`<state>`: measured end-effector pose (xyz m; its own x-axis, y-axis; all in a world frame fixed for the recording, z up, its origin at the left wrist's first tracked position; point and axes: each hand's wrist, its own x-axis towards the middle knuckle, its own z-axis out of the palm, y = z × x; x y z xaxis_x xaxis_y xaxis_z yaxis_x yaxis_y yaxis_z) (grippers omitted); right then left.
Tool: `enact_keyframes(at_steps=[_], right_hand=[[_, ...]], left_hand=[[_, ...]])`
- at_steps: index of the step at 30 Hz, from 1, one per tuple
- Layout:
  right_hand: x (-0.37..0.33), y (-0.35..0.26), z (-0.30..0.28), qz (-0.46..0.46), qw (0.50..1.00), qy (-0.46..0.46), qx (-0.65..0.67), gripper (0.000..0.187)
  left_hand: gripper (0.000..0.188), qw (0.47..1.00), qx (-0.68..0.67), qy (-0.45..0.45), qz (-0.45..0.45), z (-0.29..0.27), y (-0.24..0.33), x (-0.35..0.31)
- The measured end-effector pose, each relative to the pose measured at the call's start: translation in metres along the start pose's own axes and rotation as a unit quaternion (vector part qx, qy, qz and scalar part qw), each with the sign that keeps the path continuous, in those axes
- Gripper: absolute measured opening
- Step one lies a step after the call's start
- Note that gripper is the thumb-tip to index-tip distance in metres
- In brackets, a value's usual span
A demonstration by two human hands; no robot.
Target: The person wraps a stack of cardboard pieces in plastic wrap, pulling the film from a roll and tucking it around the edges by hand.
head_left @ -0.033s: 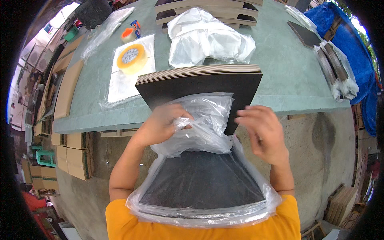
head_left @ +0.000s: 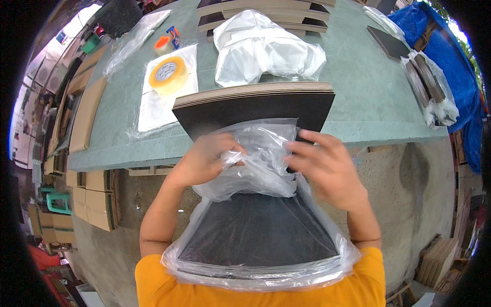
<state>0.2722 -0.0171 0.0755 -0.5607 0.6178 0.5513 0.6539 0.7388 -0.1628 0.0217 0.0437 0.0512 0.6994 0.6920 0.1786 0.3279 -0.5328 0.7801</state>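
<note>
A clear plastic bag (head_left: 255, 153) with a black panel (head_left: 258, 230) inside rests against my front, its loose mouth bunched toward the table. My left hand (head_left: 204, 158) is closed on the gathered film at the bag's left side. At the bag's right edge, my right hand (head_left: 327, 166) has its fingers stretched out and apart, slightly smeared by motion; whether the fingertips touch the film I cannot tell. Just beyond the bag, a stack of black panels with pale edges (head_left: 255, 88) stands at the table's near edge, partly covered by the bag.
On the green table (head_left: 358, 102), a yellow tape roll (head_left: 168, 74) lies on flat plastic bags (head_left: 159, 110), with an orange-marked tape roll (head_left: 163, 45) behind. Crumpled white plastic (head_left: 266, 51) sits beyond the stack. Wrapped panels (head_left: 428, 89) lie at the right; cardboard boxes (head_left: 93, 199) stand lower left.
My right hand has moved left and closer to the plastic bag's right edge. The left hand keeps its hold on the film.
</note>
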Motion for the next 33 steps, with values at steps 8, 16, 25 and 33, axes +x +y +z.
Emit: enact_keyframes(at_steps=[8, 16, 25, 33], right_hand=[[-0.04, 0.028, 0.036, 0.242, 0.943, -0.066, 0.22, 0.035], [-0.039, 0.019, 0.075, 0.306, 0.769, -0.133, 0.546, 0.035], [-0.032, 0.021, 0.049, 0.363, 0.601, -0.126, 0.701, 0.024], [-0.019, 0.01, 0.065, 0.428, 0.638, -0.062, 0.638, 0.018]], left_hand=[[0.018, 0.965, -0.209, 0.05, -0.148, -0.012, -0.003, -0.029], [0.017, 0.954, 0.108, 0.279, 0.025, 0.006, 0.003, -0.017], [0.021, 0.905, -0.377, 0.141, -0.135, 0.001, 0.015, -0.056], [0.058, 0.985, -0.139, 0.082, -0.062, 0.052, 0.031, 0.005]])
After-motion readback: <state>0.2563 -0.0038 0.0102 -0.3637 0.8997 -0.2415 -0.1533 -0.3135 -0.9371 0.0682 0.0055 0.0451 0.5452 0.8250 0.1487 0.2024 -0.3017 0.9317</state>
